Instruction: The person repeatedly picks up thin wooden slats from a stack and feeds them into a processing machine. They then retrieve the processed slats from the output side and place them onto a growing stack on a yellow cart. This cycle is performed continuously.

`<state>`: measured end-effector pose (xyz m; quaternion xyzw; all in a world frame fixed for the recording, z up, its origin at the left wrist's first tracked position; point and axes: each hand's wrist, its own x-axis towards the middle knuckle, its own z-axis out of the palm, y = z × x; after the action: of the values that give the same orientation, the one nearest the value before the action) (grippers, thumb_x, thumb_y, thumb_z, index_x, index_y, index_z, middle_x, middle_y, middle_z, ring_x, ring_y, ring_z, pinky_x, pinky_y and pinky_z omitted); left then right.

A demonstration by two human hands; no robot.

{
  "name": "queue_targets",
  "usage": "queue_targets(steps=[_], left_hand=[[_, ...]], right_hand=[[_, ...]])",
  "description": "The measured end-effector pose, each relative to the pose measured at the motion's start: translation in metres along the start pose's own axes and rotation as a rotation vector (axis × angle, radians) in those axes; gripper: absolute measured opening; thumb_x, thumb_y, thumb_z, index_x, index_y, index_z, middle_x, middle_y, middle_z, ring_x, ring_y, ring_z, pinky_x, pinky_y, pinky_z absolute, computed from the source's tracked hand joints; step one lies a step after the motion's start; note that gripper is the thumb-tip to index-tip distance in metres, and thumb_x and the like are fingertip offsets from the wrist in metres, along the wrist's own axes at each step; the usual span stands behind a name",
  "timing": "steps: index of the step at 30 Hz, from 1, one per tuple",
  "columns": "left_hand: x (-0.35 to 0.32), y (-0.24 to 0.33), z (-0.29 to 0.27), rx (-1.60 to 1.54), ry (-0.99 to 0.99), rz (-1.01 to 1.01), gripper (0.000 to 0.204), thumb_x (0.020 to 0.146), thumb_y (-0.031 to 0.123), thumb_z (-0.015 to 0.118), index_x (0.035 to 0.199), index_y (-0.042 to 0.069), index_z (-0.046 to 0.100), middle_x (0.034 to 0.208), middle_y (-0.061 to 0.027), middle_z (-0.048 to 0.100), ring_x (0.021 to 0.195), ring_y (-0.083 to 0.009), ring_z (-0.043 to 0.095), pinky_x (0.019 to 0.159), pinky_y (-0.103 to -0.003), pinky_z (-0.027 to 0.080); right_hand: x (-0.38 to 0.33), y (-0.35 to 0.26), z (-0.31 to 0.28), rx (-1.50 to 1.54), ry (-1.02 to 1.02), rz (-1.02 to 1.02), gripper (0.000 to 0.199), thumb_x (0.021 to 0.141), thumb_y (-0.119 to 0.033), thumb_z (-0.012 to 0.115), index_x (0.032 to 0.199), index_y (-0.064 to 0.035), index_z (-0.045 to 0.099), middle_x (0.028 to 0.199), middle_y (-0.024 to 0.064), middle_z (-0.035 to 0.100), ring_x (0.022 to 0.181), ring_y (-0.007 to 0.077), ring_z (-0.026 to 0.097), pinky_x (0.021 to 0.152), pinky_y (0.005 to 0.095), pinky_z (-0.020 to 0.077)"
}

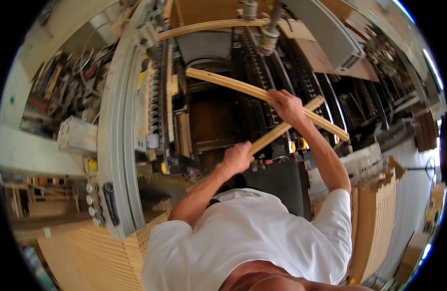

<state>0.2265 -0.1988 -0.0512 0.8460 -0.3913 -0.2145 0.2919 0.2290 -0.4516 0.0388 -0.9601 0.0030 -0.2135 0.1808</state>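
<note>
My left hand (237,157) is closed round the near end of a light wooden strip (272,137), which slants up to the right. Farther forward, my right hand (287,107) grips a second, longer wooden strip (223,83) near its middle. That one runs from upper left down to the right. The two strips cross just right of my right hand, whose wrist hides part of the crossing. Both are held above a machine bed with dark toothed rails (260,72).
A wooden strip (209,27) lies across the far end of the machine, near a metal cylinder (268,40). A long grey metal beam (117,131) borders the left. Stacked wooden parts stand at lower left (97,252) and lower right (376,218). Yellow knobs (302,144) sit on the near edge.
</note>
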Motion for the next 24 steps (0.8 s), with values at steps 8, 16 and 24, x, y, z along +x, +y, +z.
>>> queue_targets(steps=[8, 16, 24], left_hand=[[-0.08, 0.017, -0.015, -0.081, 0.093, -0.319, 0.038, 0.082, 0.024, 0.072, 0.114, 0.006, 0.061, 0.109, -0.0187, 0.064, 0.104, -0.0404, 0.06, 0.087, -0.049, 0.048], [-0.173, 0.017, 0.004, -0.144, 0.273, -0.666, 0.038, 0.078, 0.021, 0.075, 0.114, 0.008, 0.067, 0.109, -0.0164, 0.067, 0.104, -0.0371, 0.062, 0.089, -0.044, 0.049], [-0.251, 0.027, 0.051, -0.117, 0.358, -1.035, 0.04, 0.077, 0.027, 0.075, 0.113, 0.013, 0.068, 0.105, -0.0148, 0.069, 0.1, -0.0373, 0.064, 0.084, -0.045, 0.052]], right_hand=[[0.136, 0.02, 0.141, 0.05, -0.034, -0.271, 0.031, 0.091, -0.033, 0.063, 0.116, -0.0137, 0.065, 0.092, 0.0117, 0.065, 0.086, 0.0355, 0.065, 0.074, 0.046, 0.0535], [0.224, 0.062, 0.202, -0.192, 0.074, -0.274, 0.026, 0.089, -0.027, 0.063, 0.113, -0.0188, 0.065, 0.096, 0.0078, 0.067, 0.091, 0.0326, 0.063, 0.082, 0.0462, 0.0476], [0.243, 0.059, 0.215, -0.197, 0.051, -0.322, 0.023, 0.088, -0.03, 0.064, 0.107, -0.0164, 0.064, 0.094, 0.0098, 0.067, 0.093, 0.0333, 0.064, 0.082, 0.0455, 0.047]])
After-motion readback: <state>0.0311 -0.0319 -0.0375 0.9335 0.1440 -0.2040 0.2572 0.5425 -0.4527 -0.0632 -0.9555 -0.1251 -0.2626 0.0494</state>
